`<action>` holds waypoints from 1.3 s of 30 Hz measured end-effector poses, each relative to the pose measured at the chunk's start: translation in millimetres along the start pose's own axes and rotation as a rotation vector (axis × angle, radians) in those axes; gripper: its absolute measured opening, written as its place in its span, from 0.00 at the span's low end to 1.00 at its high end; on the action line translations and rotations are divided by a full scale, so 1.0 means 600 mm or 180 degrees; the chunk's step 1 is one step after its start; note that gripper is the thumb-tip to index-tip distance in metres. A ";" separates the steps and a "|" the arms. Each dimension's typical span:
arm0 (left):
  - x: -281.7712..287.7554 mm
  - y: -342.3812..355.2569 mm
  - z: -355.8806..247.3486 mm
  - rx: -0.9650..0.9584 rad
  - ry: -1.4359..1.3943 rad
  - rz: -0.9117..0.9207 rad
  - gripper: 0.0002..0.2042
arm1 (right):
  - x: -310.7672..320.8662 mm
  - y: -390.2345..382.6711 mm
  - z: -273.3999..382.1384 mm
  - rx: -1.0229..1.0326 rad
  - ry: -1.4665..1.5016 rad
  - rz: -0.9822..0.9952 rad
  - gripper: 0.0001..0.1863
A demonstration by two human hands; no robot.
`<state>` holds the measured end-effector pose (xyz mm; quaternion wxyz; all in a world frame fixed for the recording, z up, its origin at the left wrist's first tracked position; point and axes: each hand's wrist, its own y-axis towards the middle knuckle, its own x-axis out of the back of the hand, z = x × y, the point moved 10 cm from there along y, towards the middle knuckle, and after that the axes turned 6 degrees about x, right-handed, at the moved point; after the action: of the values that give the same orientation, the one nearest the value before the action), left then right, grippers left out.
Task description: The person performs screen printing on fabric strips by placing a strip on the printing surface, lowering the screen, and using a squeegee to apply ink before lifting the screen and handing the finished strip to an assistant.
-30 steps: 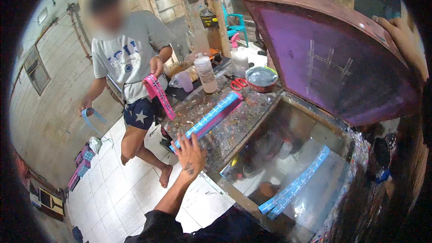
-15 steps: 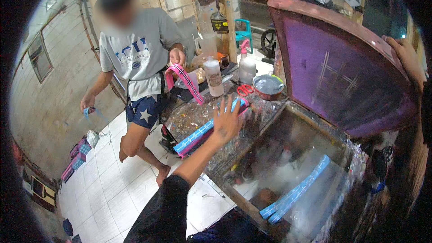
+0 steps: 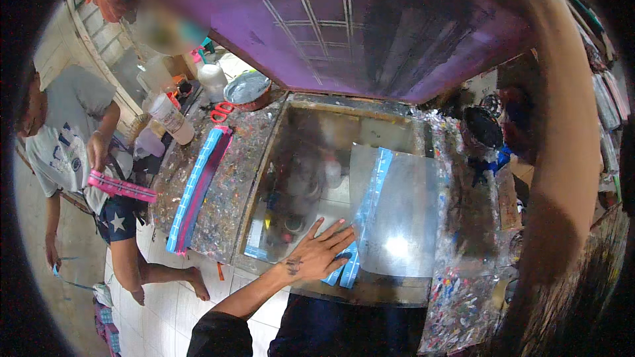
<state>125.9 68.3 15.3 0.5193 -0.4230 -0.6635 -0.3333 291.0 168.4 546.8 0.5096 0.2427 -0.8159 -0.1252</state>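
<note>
My left hand (image 3: 321, 251) lies with fingers spread over the near ends of light-blue printed strips (image 3: 374, 188), on a clear sheet over a glass-topped bench (image 3: 304, 158). It looks to touch them, but the fingertips' contact is partly hidden. Beyond the glass stands a tilted screen-printing frame with purple mesh (image 3: 397, 20), pale line openings showing in it. My right forearm (image 3: 562, 125) rises along the right side toward the frame's top edge; the hand itself is out of the picture. Left of the glass lies a stack of blue and magenta strips (image 3: 196, 185).
A co-worker (image 3: 73, 119) at the left holds a pink strip (image 3: 122, 188). Red scissors (image 3: 221, 112), a bowl of grey paste (image 3: 247, 87), a plastic cup (image 3: 170, 119) and a white bottle (image 3: 212, 81) stand at the back left. A dark bowl (image 3: 484, 125) sits at the right.
My left hand has left the stacked strips and come over the strips on the glass. The view has turned rightward, and my right hand has gone out of sight.
</note>
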 end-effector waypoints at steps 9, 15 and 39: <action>0.003 0.055 -0.043 0.0866 0.0233 0.0280 0.33 | -0.001 0.003 -0.010 -0.0099 0.0622 -0.0133 0.22; 0.006 0.007 -0.018 0.0281 -0.0310 -0.0098 0.32 | -0.007 0.007 -0.027 -0.0273 0.0986 -0.0214 0.26; -0.036 0.051 0.031 -0.0004 0.0437 0.0161 0.34 | -0.018 0.023 -0.019 -0.0014 0.0107 -0.0040 0.22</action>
<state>148.2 93.1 -9.9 0.5717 -0.4161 -0.6152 -0.3486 301.3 186.6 549.8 0.5230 0.2488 -0.8054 -0.1261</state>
